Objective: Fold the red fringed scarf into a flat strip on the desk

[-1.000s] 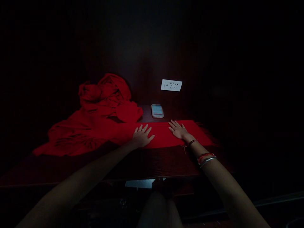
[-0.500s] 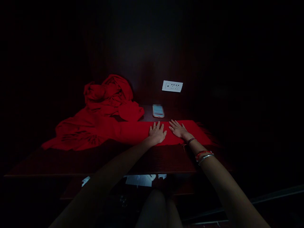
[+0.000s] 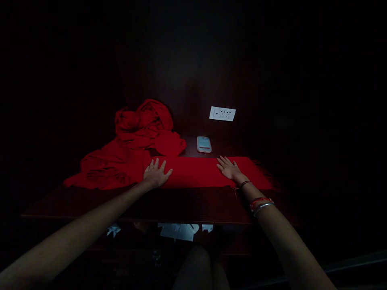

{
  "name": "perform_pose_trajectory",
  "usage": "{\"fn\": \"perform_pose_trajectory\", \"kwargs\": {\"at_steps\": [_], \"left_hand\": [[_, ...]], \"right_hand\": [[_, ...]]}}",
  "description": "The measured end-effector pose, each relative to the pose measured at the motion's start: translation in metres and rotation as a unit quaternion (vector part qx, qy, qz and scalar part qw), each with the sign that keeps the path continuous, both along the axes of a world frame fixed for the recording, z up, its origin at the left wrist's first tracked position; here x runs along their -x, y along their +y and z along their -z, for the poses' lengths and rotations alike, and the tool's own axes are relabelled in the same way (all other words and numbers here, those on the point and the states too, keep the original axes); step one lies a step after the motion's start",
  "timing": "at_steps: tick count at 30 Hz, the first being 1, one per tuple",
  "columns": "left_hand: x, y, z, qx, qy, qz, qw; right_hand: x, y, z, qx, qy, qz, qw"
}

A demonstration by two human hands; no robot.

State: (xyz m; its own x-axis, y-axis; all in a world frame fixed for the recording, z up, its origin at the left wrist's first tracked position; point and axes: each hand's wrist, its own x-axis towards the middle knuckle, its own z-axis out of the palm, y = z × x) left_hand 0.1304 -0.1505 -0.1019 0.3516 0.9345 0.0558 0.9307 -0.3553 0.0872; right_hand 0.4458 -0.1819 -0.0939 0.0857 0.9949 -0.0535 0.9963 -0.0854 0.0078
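Note:
A long red scarf with fringe at its right end lies across a dark wooden desk. Between my hands it is a flat strip; to the left it turns wrinkled and heaps up into a crumpled pile toward the back. My left hand rests flat with spread fingers where the smooth strip meets the wrinkled part. Flat on the strip near its fringed end is my right hand, fingers stretched out. Neither hand grips the cloth.
A phone lies on the desk behind the scarf. Above it, a white socket plate is fixed to the dark back panel. Under the desktop, papers sit on a lower shelf. My knees are below the front edge, and the surroundings are very dark.
My left hand has slid left along the scarf, away from my right hand, and the strip between them now looks smooth. My right hand stays in about the same place.

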Motion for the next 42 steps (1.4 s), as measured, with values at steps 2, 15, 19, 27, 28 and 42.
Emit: {"fn": "perform_pose_trajectory", "kwargs": {"at_steps": [2,15,19,27,28,42], "left_hand": [[-0.010,-0.002,-0.008,-0.001,0.005,-0.049,0.999],[-0.118,0.005,0.006,0.019,-0.025,0.086,0.996],[-0.061,0.018,0.005,0.013,-0.009,0.041,0.999],[-0.024,0.014,-0.003,-0.004,0.009,0.004,1.000],[-0.034,0.009,-0.006,-0.015,0.006,0.011,1.000],[-0.030,-0.007,0.010,-0.026,0.002,0.110,0.994]], "right_hand": [[0.000,0.001,0.000,0.001,-0.001,0.000,1.000],[-0.005,-0.001,0.001,0.000,-0.004,0.001,1.000],[-0.006,0.000,0.003,-0.006,-0.007,-0.003,1.000],[-0.007,-0.001,0.002,-0.022,-0.018,-0.008,1.000],[-0.005,-0.002,-0.001,-0.032,-0.027,-0.007,0.999],[0.094,-0.041,0.006,-0.022,0.057,-0.118,0.991]]}}
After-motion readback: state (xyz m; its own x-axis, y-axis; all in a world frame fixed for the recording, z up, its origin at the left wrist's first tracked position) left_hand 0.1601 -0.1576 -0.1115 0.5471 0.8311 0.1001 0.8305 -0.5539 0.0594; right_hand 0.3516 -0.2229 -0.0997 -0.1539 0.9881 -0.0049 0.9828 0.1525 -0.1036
